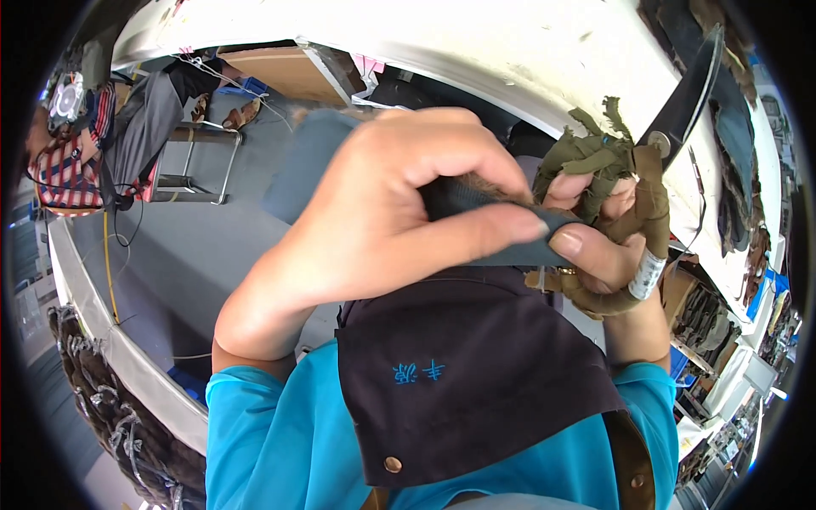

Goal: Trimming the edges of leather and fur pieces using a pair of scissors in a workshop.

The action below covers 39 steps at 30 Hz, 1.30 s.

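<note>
My left hand is closed, its thumb and fingers pinching a piece of dark grey-blue fabric in front of my chest. The fabric's fuzzy brown edge shows inside the curl of my fingers. My right hand is closed too, with its thumb tip against the fabric's right end. Scissors hang in that hand, their handles wrapped in olive cloth strips and a white label band. Their dark blades point up and away to the right, apart from the fabric. Knotted olive strips partly hide my right fingers.
A white worktable curves across the far side, with dark cloth pieces lying at its right. A person in a checked shirt sits at the far left beside a metal-legged stool. Dark bundles lie at lower left.
</note>
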Each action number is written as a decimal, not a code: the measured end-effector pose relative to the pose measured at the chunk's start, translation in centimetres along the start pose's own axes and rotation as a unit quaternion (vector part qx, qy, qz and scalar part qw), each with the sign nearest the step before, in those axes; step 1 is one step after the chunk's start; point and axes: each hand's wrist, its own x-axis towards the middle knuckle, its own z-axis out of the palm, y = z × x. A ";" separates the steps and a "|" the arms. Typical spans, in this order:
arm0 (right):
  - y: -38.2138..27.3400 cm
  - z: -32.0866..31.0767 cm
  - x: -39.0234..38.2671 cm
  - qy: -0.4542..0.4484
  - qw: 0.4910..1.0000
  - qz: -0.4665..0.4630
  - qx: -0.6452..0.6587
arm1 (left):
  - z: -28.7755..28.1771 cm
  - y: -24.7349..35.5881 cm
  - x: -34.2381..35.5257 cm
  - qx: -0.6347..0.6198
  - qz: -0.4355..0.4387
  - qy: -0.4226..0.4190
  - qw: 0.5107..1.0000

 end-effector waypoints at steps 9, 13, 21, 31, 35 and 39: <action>0.5 0.2 0.2 0.112 0.993 0.026 0.019 | -7.5 -2.5 -5.7 0.307 -0.061 0.180 0.933; 1.1 -0.5 0.8 0.048 0.995 -0.058 0.062 | -7.5 -5.7 -9.3 -0.020 -0.135 0.287 0.948; 1.6 -0.3 0.1 0.085 0.994 -0.054 0.044 | -6.8 -4.7 -7.9 -0.112 -0.054 0.361 0.924; 3.2 -4.3 -0.9 0.097 0.992 0.078 0.013 | -3.9 -0.7 -8.2 -0.171 -0.069 0.195 0.963; 2.5 -7.1 -0.2 -0.089 0.981 0.151 -0.079 | 0.0 -1.3 -8.1 -0.248 -0.184 0.160 0.938; 1.7 -1.5 2.2 -0.034 0.985 0.052 -0.163 | 1.3 -4.2 -8.9 -0.226 -0.124 0.095 0.961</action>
